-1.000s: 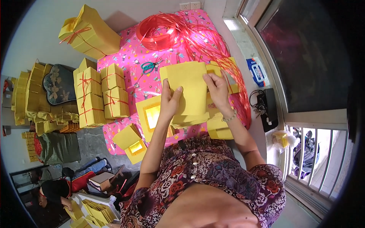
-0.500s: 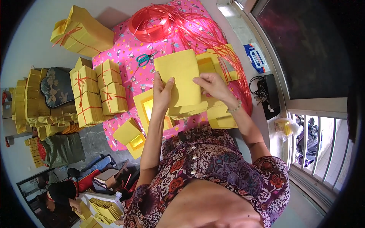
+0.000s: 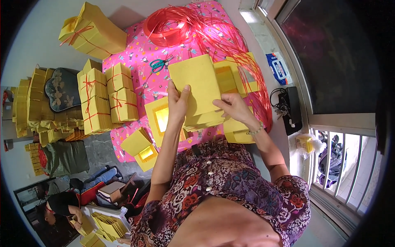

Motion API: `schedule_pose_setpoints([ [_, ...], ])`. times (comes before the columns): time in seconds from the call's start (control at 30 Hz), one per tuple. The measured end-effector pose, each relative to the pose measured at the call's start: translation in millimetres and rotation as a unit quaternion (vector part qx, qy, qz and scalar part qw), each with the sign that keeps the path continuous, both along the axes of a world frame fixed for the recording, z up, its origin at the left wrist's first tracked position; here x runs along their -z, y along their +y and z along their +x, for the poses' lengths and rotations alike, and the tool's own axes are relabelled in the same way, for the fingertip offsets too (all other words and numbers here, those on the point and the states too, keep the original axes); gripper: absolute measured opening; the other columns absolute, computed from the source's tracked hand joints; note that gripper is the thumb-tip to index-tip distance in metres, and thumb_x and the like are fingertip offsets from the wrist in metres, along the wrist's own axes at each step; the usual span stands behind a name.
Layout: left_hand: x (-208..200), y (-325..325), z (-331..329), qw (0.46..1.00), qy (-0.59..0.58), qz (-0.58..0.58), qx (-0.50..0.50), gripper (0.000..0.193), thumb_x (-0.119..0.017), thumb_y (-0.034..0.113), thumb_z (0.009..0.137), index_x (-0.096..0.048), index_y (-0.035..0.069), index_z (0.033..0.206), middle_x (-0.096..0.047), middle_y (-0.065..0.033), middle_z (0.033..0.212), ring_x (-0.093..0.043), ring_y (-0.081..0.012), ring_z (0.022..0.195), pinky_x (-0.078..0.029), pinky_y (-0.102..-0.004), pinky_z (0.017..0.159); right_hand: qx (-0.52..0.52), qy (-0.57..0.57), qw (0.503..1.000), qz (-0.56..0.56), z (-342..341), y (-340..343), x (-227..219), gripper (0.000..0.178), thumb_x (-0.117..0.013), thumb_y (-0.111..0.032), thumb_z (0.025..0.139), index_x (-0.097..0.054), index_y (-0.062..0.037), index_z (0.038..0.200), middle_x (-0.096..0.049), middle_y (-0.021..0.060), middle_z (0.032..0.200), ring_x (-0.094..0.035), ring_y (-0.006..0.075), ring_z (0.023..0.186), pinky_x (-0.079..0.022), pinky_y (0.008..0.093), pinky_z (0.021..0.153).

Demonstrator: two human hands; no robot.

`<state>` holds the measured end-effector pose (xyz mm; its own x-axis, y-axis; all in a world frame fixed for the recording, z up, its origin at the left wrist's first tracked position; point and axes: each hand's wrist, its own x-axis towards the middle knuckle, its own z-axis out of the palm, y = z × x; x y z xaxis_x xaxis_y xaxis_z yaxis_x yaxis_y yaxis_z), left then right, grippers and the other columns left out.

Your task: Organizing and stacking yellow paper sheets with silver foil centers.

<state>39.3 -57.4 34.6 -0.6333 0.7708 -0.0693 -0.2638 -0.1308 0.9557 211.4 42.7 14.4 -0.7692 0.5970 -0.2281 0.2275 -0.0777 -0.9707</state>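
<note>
Between my two hands is a yellow paper stack (image 3: 196,82), folded flat and held upright over the table. My left hand (image 3: 179,101) grips its left edge, thumb across the front and fingers behind. At its lower right edge my right hand (image 3: 234,108) pinches the paper between thumb and fingers. Just below lies a pile of yellow papers (image 3: 205,122), partly hidden by the stack. A yellow sheet with a shiny gold square (image 3: 153,113) rests left of my left forearm. Nearer the front left is a smaller folded yellow paper (image 3: 138,142).
Red-tied yellow bundles (image 3: 94,103) stand on the left of the pink patterned tablecloth (image 3: 144,53). Green-handled scissors (image 3: 157,65) lie beyond my left hand. A coil of red plastic strips (image 3: 166,29) spreads along the far right. Another person (image 3: 66,208) works at the lower left.
My right hand has slid down the stack's right edge toward its lower corner. The stack is tilted slightly more, while my left hand keeps its grip.
</note>
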Motion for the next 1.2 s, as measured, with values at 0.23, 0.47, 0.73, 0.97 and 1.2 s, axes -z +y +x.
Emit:
schedule_pose_setpoints([
  [0.23,4,-7,10,0.996,0.093,-0.002,0.008,0.037,-0.053,0.006,0.095,-0.039,0.003,0.130,-0.055,-0.0087,0.120,-0.054,-0.0153,0.108,-0.044,-0.0292,0.090,0.009,0.046,0.996,-0.070,3,4,-23,0.022,-0.062,-0.021,0.093,-0.065,-0.0004,0.087,-0.061,-0.0034,0.071,-0.055,0.0036,0.065,-0.047,0.0208,0.056],
  [0.47,-2,-20,30,0.988,0.113,-0.017,0.104,0.030,-0.051,0.005,0.094,-0.042,0.003,0.123,-0.057,-0.0067,0.109,-0.054,-0.0113,0.100,-0.044,-0.0269,0.086,0.041,0.054,0.991,0.114,9,43,-14,0.024,-0.063,-0.022,0.092,-0.063,-0.0015,0.081,-0.057,-0.0055,0.070,-0.050,0.0006,0.066,-0.041,0.0191,0.057],
  [0.73,-8,-17,41,0.984,0.101,-0.034,0.141,0.026,-0.052,0.005,0.095,-0.044,0.002,0.119,-0.058,-0.0071,0.109,-0.053,-0.0116,0.101,-0.043,-0.0274,0.087,0.038,0.065,0.997,0.025,28,47,-26,0.023,-0.062,-0.026,0.093,-0.066,-0.0037,0.096,-0.065,-0.0032,0.081,-0.059,0.0034,0.071,-0.049,0.0203,0.062],
  [0.97,-17,-7,41,0.991,0.060,-0.044,0.110,0.037,-0.055,0.006,0.093,-0.043,0.002,0.128,-0.058,-0.0073,0.116,-0.053,-0.0131,0.106,-0.042,-0.0279,0.091,0.081,-0.020,0.995,-0.061,86,56,5,0.036,-0.043,-0.033,0.100,-0.061,-0.0027,0.103,-0.065,0.0054,0.096,-0.064,0.0149,0.082,-0.053,0.0291,0.072],
  [1.2,-10,-16,39,0.990,0.051,-0.073,0.113,0.043,-0.055,0.005,0.093,-0.039,0.003,0.134,-0.058,-0.0081,0.119,-0.055,-0.0147,0.107,-0.043,-0.0285,0.092,-0.069,-0.394,0.911,-0.098,247,30,189,0.024,-0.054,-0.028,0.087,-0.069,-0.0085,0.087,-0.070,0.0053,0.077,-0.067,0.0212,0.065,-0.053,0.0386,0.049],
])
